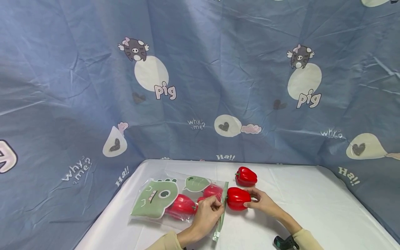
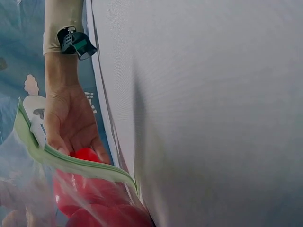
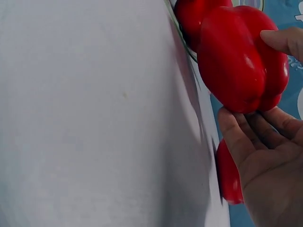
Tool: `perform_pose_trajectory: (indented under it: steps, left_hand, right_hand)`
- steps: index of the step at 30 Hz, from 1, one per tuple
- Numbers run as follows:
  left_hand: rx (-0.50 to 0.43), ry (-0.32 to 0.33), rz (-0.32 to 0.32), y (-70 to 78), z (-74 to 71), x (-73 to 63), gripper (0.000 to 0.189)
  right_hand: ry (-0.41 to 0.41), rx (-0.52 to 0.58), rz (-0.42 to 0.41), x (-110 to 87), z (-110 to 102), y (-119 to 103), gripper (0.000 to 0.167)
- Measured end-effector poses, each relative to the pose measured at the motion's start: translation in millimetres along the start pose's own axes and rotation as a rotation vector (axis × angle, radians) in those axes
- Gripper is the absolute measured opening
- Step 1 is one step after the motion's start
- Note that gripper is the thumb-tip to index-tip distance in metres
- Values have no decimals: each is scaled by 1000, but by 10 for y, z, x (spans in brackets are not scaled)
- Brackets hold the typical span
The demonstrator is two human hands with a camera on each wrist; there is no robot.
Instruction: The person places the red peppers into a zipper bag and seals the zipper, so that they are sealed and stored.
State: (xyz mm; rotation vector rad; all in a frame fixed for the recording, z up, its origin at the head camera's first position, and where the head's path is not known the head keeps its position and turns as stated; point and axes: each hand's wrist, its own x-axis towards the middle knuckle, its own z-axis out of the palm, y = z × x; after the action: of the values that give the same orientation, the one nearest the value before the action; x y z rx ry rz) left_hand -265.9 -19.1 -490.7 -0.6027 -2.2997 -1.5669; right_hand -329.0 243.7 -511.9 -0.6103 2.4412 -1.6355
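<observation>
A clear zip bag (image 1: pixel 142 212) with a green cartoon print lies on the table, its green-edged mouth (image 2: pixel 80 163) facing right. Several red bell peppers (image 1: pixel 182 205) are inside it. My left hand (image 1: pixel 207 214) pinches the bag near the mouth, fingers curled at the green strip. With thumb and fingers my right hand (image 1: pixel 262 202) grips a red bell pepper (image 3: pixel 239 59) right at the bag's mouth, stem end toward the opening. In the left wrist view the right hand (image 2: pixel 73 116) shows beyond the green strip, with part of the pepper hidden behind the bag.
Another red bell pepper (image 1: pixel 246 176) lies on the white table (image 1: pixel 312 201) behind the right hand. A blue printed cloth (image 1: pixel 200 86) hangs along the table's back and sides. A dark wrist camera (image 1: pixel 285 242) is strapped to the right forearm.
</observation>
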Motion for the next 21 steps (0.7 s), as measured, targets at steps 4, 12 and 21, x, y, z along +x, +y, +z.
perform_pose_trajectory:
  steps: [4,12,21]
  left_hand:
    - [-6,-2,4,-3,-2,-6,15]
    - [-10,-11,4,0,-3,-5,14]
    - [9,-19,1,3,-3,-2,14]
  right_hand:
    - [8,-19,-1,22,62,21,58]
    - [64,-55,9,74,178,4,60]
    - [85,-32,-16,108,236,-2,58]
